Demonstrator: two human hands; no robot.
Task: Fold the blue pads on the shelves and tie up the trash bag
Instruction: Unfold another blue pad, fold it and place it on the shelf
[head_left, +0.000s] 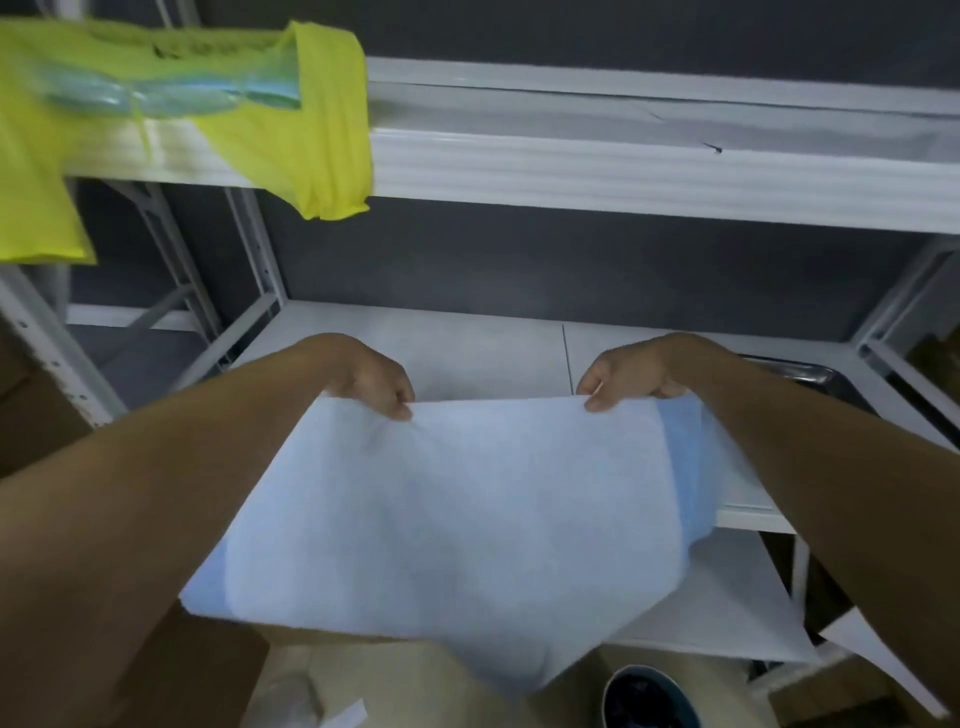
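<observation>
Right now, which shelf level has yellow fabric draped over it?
The upper shelf: yellow fabric hangs over its left front edge. The middle shelf, behind the hands' blue pad, carries none.

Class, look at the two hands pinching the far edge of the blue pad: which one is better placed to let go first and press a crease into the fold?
Probably the left hand. Both pinch the blue pad, but it lies broad beneath the left, while beyond the right hand it curls under.

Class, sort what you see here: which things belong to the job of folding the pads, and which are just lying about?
Part of the job:
- blue pad, its far edge pinched by the left hand and right hand
- white shelf beneath it

Just lying about:
- yellow garment on the upper shelf
- dark tray at the right
</observation>
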